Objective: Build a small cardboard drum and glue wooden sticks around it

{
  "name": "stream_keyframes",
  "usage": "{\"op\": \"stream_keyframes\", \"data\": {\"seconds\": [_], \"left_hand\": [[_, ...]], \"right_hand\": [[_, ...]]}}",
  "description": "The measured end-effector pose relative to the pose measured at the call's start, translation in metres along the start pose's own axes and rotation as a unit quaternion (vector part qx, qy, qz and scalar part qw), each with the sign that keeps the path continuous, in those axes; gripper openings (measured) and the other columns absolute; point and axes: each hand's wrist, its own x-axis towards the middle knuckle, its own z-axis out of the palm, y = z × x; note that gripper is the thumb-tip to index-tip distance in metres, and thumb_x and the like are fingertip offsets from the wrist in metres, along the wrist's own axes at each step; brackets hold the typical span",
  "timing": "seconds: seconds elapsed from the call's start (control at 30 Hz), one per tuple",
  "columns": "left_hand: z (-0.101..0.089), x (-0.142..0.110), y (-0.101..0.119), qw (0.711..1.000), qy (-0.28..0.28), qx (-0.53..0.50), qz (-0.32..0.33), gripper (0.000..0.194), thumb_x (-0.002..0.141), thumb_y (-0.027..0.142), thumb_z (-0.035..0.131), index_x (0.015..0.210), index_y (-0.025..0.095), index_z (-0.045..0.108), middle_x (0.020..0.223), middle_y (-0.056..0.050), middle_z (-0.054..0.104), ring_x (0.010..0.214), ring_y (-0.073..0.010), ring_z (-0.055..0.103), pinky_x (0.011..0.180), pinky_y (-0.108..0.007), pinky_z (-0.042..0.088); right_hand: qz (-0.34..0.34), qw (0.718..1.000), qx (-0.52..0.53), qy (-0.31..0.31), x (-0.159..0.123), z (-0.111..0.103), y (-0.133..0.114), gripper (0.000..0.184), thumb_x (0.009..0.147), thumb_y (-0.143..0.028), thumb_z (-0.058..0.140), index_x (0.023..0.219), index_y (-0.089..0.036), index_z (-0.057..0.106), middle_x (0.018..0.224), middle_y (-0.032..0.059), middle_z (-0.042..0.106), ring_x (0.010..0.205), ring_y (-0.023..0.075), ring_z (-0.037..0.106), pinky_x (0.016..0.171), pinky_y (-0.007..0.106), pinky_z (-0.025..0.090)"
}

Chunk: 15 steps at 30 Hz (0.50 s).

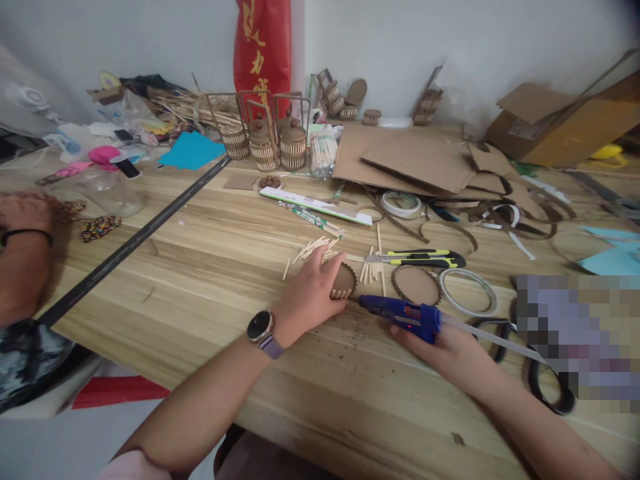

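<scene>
My left hand [311, 288], a watch on its wrist, grips a small round cardboard base [346, 277] between thumb and fingers, partly covering it. Short wooden sticks stand along the near rim of that base. A blue hot glue gun [406, 316] is in my right hand [453, 352], its nozzle at the rim by my left thumb. Out of its back runs a long glue stick [493, 338]. Cut sticks [370, 268] lie beyond the base, next to a yellow-and-black utility knife [425, 258]. A second round base [416, 285] rests to the right.
A roll of tape [469, 292] and black-handled scissors [550, 390] lie right of the glue gun. Cardboard sheets [420, 160] and small lidded baskets [263, 148] stand farther back. At the left, another person's arm [23, 260] rests on the table.
</scene>
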Motion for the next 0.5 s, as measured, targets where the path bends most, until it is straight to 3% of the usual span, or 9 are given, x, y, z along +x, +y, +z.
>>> {"op": "stream_keyframes", "data": {"seconds": [0.3, 0.5], "left_hand": [[0.0, 0.0, 0.0, 1.0, 0.003, 0.001, -0.003, 0.076, 0.071, 0.019, 0.078, 0.135, 0.023, 0.037, 0.145, -0.018, 0.033, 0.133, -0.039, 0.043, 0.104, -0.056, 0.046], [-0.001, 0.0, 0.003, 1.0, -0.004, 0.009, -0.009, 0.076, 0.071, 0.02, 0.078, 0.135, 0.022, 0.037, 0.145, -0.019, 0.034, 0.133, -0.0385, 0.044, 0.104, -0.055, 0.046]], "right_hand": [[0.014, 1.0, -0.021, -0.01, 0.003, -0.008, -0.016, 0.034, 0.084, -0.047, 0.051, 0.088, -0.023, 0.074, 0.084, 0.0056, 0.078, 0.077, 0.0258, 0.072, 0.068, 0.036, 0.057], [-0.005, 1.0, -0.021, 0.017, 0.004, -0.006, -0.017, 0.033, 0.083, -0.045, 0.051, 0.085, -0.022, 0.074, 0.081, 0.0054, 0.077, 0.073, 0.0245, 0.072, 0.066, 0.034, 0.057]]}}
